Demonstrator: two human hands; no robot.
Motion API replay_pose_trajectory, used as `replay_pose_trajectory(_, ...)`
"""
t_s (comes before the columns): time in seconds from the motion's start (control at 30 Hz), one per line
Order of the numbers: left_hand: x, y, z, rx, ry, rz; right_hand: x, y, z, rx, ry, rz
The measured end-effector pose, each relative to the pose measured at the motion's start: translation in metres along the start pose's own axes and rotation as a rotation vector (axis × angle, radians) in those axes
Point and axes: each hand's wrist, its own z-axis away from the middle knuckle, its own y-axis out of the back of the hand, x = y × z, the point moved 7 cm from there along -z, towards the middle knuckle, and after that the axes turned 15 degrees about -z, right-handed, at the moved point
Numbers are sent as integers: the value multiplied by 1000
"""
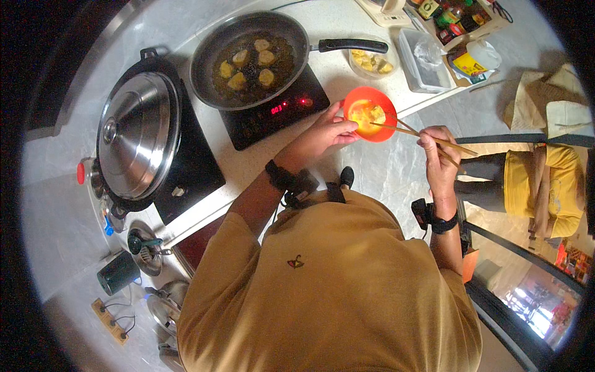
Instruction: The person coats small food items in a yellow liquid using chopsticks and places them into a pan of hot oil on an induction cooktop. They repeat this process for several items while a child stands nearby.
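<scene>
My left hand grips the rim of a red bowl with yellow liquid, looking like beaten egg, inside. My right hand holds a pair of wooden chopsticks. Their tips are in the bowl, at a pale yellow piece of food. To the upper left, a frying pan stands on an induction cooker with a lit display. Several browned pieces lie in oil in the pan. A clear round container with more yellow pieces stands below the pan's black handle.
A lidded wok stands on a second black hob at the left. At the upper right are a clear plastic box and a box of bottles. A person in a yellow shirt stands beyond a dark frame at the right.
</scene>
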Motion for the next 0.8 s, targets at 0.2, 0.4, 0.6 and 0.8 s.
replay_pose_trajectory(0.2, -12, 5, -5, 8, 15, -1, 30, -5, 3, 43, -100, -89)
replay_pose_trajectory(0.4, -5, 6, -1, 20, 40, -19, 85, 12, 8, 235, -332, -411)
replay_pose_trajectory(0.6, -3, 9, 1, 16, 52, 11, 95, 11, 3, 244, -381, -429)
replay_pose_trajectory(0.8, -7, 17, -4, 49, 56, -25, 52, 9, -10, 152, -232, -214)
